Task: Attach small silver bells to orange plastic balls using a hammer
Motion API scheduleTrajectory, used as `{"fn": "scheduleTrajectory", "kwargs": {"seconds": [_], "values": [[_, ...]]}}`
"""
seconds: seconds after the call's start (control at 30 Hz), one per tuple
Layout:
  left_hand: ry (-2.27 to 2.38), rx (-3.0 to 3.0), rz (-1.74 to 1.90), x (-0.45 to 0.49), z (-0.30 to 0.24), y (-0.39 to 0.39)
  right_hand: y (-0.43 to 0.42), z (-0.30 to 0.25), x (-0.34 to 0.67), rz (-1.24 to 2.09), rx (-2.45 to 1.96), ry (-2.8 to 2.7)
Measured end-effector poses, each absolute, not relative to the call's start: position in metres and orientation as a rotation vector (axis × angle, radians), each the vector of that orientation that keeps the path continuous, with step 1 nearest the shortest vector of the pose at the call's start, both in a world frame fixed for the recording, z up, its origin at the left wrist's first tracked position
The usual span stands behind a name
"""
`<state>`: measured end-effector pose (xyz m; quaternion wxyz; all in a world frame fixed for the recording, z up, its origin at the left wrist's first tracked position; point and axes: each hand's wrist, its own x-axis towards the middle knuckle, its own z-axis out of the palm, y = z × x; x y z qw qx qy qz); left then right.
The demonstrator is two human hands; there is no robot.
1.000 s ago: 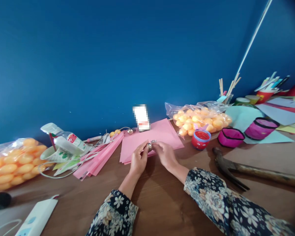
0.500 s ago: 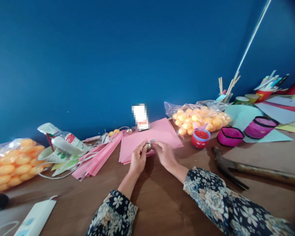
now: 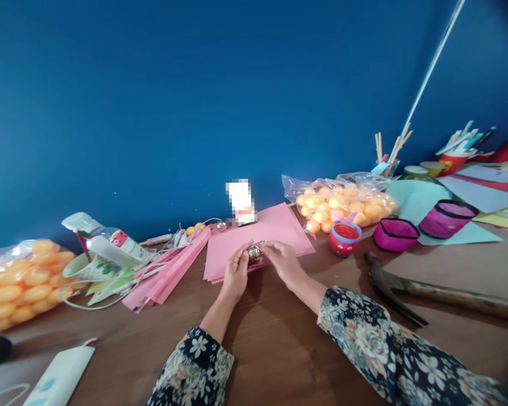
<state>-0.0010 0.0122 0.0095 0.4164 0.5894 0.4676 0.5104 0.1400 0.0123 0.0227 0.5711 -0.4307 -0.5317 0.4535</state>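
Observation:
My left hand is closed, its thumb and fingertips pinching a small shiny metal ball that looks like a bell. At the ball's upper right, my right hand pinches a short silvery piece, perhaps a chain or ring. Whether that piece is joined to the ball I cannot tell. Both hands hover over the near edge of a stack of pink paper. A second shiny ball lies at the paper's far left corner.
A hammer lies at right, near a red cup and magenta fabric pieces. Bags of orange balls flank the paper. Left are pink strips, cables, a plastic bottle and a white power strip. A blue wall stands behind.
The ball has turned and shifted slightly left with my left hand, so more of its surface shows. My right hand keeps its pinch on the silvery piece.

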Motion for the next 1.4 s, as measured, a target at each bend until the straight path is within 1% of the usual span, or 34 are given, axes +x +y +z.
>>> {"fn": "scheduleTrajectory", "kwargs": {"seconds": [0.2, 0.4, 0.5, 0.63, 0.83, 1.0, 1.27, 1.4], "values": [[1.144, 1.451, 1.280, -0.001, 0.010, 0.012, 0.009, 0.025, 0.139, 1.055, -1.014, -1.264], [1.164, 1.415, 1.318, 0.000, 0.009, 0.012, 0.011, 0.016, 0.135, 0.978, -1.033, -1.333], [1.093, 1.219, 1.333, 0.004, 0.008, 0.011, 0.013, 0.012, 0.135, 0.935, -1.054, -1.335], [0.916, 1.000, 1.297, 0.010, 0.013, 0.006, 0.014, 0.014, 0.136, 0.974, -1.014, -1.331], [0.843, 0.738, 1.335, 0.005, 0.024, 0.009, 0.010, 0.016, 0.133, 0.994, -0.981, -1.370], [0.778, 0.461, 1.307, -0.003, 0.031, 0.013, 0.011, 0.014, 0.133, 0.970, -1.054, -1.330], [0.720, 0.517, 1.294, 0.000, 0.034, 0.009, 0.011, 0.014, 0.134, 1.032, -1.069, -1.284], [0.723, 0.537, 1.279, 0.005, 0.031, 0.008, 0.011, 0.013, 0.133, 0.999, -1.087, -1.308]]}}
